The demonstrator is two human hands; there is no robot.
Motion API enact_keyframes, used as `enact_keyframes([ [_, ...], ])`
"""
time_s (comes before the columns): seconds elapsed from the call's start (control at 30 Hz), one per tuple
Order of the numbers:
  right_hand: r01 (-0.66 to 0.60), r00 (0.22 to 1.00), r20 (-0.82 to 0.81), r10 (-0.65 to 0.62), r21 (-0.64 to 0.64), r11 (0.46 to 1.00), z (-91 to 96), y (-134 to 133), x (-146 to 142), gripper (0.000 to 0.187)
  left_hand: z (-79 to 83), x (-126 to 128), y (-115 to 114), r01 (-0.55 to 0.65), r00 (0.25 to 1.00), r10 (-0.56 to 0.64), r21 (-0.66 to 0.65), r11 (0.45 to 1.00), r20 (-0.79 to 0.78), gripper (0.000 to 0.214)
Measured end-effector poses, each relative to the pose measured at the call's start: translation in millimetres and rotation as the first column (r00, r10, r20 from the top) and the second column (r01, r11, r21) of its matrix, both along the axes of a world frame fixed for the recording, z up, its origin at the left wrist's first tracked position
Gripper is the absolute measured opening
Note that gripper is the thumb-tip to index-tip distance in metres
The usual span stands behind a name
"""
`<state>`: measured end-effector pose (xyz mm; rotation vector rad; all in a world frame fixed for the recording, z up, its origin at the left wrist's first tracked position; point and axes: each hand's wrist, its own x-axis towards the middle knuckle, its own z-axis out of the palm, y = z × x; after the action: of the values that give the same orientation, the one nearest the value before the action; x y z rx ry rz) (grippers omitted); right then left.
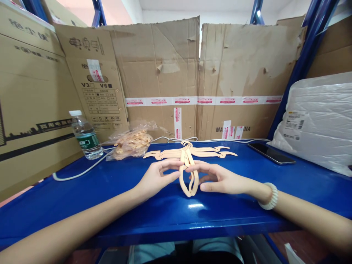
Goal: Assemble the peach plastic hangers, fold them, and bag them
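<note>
Both my hands hold one small beige plastic folding hanger (188, 179), folded so its arms hang down in a loop over the blue shelf top (165, 209). My left hand (156, 178) pinches its upper part from the left. My right hand (217, 178) pinches it from the right, with a white bead bracelet on that wrist. Just behind lies a flat pile of the same hangers (192, 151) with their arms spread out.
A clear plastic bag of more hangers (132, 142) lies at back left beside a water bottle (85, 135). A white cable (82, 170) runs along the back. A phone (271, 153) and a white wrapped parcel (316, 117) sit at right. Cardboard boxes (165, 73) wall in the shelf.
</note>
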<state>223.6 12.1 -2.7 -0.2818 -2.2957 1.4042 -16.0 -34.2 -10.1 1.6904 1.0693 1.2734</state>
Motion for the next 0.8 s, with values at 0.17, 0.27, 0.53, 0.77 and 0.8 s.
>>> enact_keyframes([
  [0.17, 0.012, 0.999, 0.034, -0.015, 0.096, 0.995, -1.2, 3.6, 0.8, 0.041, 0.3, 0.2, -0.4, 0.065, 0.996, -0.069, -0.054, 0.996, -0.059, 0.044],
  [0.27, 0.068, 0.992, 0.085, -0.092, 0.254, 0.965, -2.4, 5.0, 0.9, 0.044, -3.0, -1.9, 1.9, 0.118, 0.982, -0.122, -0.038, 0.992, -0.143, 0.051],
  [0.53, 0.116, 0.943, 0.174, -0.285, 0.63, 0.768, -8.2, 0.9, -3.3, 0.045, -14.1, -5.6, 2.2, 0.115, 0.832, 0.02, 0.207, 0.972, -0.555, 0.057],
  [0.77, 0.1, 0.925, 0.213, -0.314, 0.663, 0.742, -8.2, 2.5, -0.6, 0.053, -12.5, -6.7, 1.0, 0.129, 0.719, 0.045, 0.198, 0.972, -0.693, 0.056],
  [0.8, 0.103, 0.926, 0.209, -0.315, 0.662, 0.743, -8.0, 2.3, -0.2, 0.053, -12.8, -7.3, 1.0, 0.13, 0.714, 0.043, 0.193, 0.973, -0.699, 0.057],
])
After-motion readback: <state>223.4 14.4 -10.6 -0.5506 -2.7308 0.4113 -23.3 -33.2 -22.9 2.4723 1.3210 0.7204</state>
